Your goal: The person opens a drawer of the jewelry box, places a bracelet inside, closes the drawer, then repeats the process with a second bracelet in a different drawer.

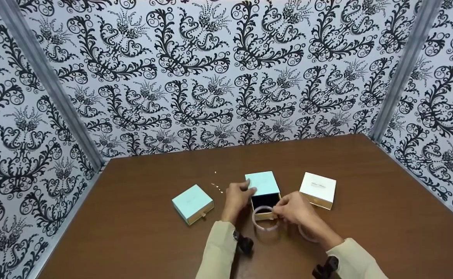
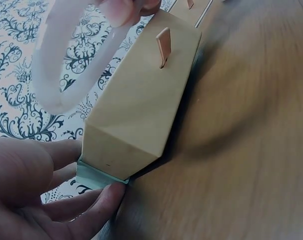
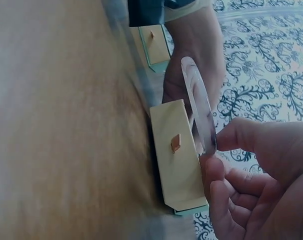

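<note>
A teal jewelry box (image 1: pixel 262 183) stands mid-table with its gold drawer (image 2: pixel 131 95) pulled out toward me, showing a black lining. My left hand (image 1: pixel 237 197) holds the box's teal sleeve at its left side, thumb and fingers at the sleeve edge in the left wrist view. Between thumb and fingertips, my right hand (image 1: pixel 297 209) pinches a pale, translucent bangle (image 3: pixel 199 102). The bangle is raised over the drawer's front end, tilted, and overlaps the drawer in the head view. A small tab (image 3: pixel 176 143) sticks out of the drawer front.
To the left sits another teal box (image 1: pixel 192 201), closed. A white box (image 1: pixel 318 188) with a gold front stands to the right. Part of a second pale bangle (image 1: pixel 307 235) shows on the table beneath my right forearm. Several tiny white bits (image 1: pixel 216 187) lie left of the open box.
</note>
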`<state>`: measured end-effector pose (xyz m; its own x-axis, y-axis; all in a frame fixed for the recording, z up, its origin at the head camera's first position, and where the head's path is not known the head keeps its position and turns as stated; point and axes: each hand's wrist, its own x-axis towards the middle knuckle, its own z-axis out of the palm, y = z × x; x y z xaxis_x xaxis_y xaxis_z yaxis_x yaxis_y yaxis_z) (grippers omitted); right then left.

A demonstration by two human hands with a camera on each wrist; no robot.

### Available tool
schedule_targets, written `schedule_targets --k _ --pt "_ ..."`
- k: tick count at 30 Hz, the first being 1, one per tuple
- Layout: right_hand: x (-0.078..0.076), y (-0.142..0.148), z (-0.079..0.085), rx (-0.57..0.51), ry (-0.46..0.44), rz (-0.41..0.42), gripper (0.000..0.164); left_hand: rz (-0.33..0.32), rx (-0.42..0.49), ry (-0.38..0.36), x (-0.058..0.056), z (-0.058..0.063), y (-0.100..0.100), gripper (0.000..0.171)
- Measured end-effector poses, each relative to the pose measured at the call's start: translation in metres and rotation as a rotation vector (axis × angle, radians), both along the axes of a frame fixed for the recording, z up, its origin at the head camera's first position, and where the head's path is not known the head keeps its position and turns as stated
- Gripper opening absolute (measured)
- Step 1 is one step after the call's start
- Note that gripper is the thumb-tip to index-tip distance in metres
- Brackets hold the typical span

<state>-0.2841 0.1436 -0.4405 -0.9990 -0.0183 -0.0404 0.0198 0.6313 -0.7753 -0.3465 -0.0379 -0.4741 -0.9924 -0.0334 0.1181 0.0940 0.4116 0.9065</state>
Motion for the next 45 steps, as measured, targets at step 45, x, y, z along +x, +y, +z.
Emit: schedule_targets --k 45 --pt "-0.039 0.005 0.004 0.182 -0.010 -0.100 0.031 0.002 -0.033 0.012 0.000 -0.001 0.000 0.039"
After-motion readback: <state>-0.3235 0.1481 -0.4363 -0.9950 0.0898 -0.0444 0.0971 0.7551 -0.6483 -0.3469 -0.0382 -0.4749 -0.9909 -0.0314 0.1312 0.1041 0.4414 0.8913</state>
